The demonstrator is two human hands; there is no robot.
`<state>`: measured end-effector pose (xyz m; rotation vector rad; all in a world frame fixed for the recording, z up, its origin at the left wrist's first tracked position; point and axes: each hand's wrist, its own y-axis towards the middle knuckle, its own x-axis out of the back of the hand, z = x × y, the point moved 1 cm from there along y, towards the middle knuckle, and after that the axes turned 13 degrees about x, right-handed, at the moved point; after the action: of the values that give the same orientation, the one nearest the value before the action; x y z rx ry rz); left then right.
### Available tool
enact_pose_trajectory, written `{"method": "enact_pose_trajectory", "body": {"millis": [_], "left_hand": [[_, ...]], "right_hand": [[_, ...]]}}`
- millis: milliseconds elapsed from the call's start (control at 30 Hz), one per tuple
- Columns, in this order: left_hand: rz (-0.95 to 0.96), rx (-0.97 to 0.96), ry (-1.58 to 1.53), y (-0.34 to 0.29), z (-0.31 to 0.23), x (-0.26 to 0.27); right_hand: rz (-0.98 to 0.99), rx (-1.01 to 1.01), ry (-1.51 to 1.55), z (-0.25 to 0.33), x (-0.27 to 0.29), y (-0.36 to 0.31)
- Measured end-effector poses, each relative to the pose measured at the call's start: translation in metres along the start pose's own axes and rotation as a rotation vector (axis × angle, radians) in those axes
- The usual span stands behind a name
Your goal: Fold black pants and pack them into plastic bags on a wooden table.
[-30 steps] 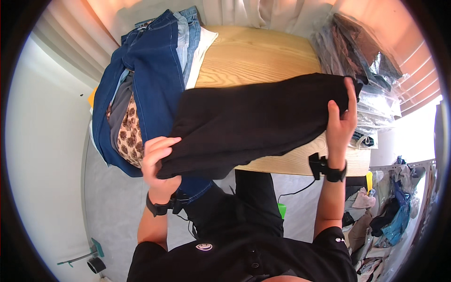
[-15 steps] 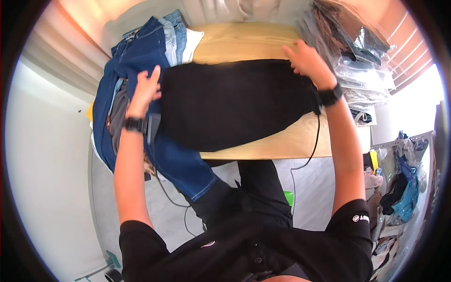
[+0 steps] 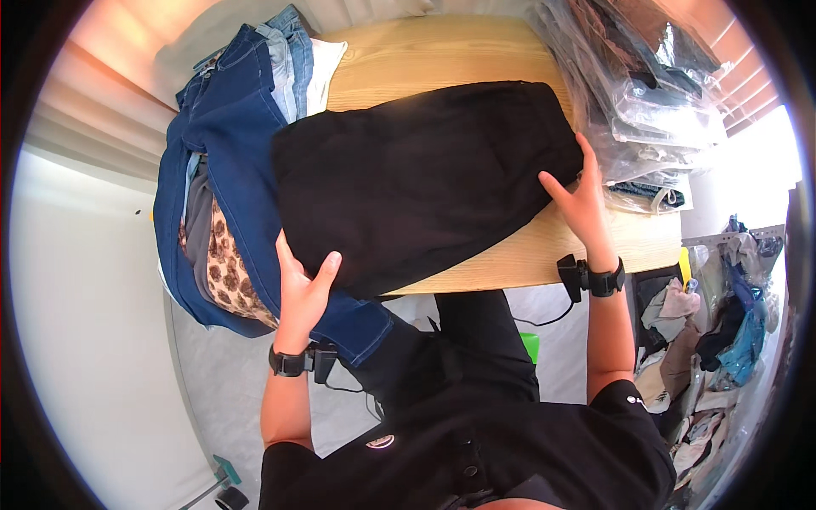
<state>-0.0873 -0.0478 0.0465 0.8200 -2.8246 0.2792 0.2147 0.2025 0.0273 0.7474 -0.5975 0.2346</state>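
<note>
A folded pair of black trousers [image 3: 416, 178] lies slanted across the table, its left end overlapping a pile of jeans and its waistband end to the right. At the near left corner, my left hand [image 3: 304, 293] grips the trousers, thumb over the cloth and fingers along the edge. My right hand [image 3: 585, 204] has hold of the right end, with its thumb at the near edge and its fingers up the side; some fingertips are hidden. Dark blue jeans [image 3: 229, 140] spread over the pile beside my left hand, one leg hanging past the table edge.
Clothes in clear plastic bags [image 3: 646, 102] are stacked at the far right of the wooden table [image 3: 433, 47]. A leopard-print cloth [image 3: 228, 263] shows in the left pile. More garments [image 3: 722, 331] hang or lie at lower right. Cables run from the bands on my wrists.
Both hands have come nearer to me, from open above the ends to gripping the trousers. The trousers have turned, right end farther away and left end nearer.
</note>
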Motion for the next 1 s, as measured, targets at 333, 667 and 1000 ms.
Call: {"method": "enact_pose_trajectory", "body": {"millis": [333,667,1000], "left_hand": [[-0.328,0.059,0.324,0.003,-0.001,-0.003],[-0.316,0.112,0.325,0.004,0.005,-0.009],[-0.343,0.239,0.240,0.002,0.014,0.004]], "right_hand": [[-0.221,0.101,0.053,-0.003,0.010,-0.005],[0.318,0.537,0.096,0.020,0.040,-0.116],[0.400,-0.287,0.699,0.057,0.030,-0.127]]}}
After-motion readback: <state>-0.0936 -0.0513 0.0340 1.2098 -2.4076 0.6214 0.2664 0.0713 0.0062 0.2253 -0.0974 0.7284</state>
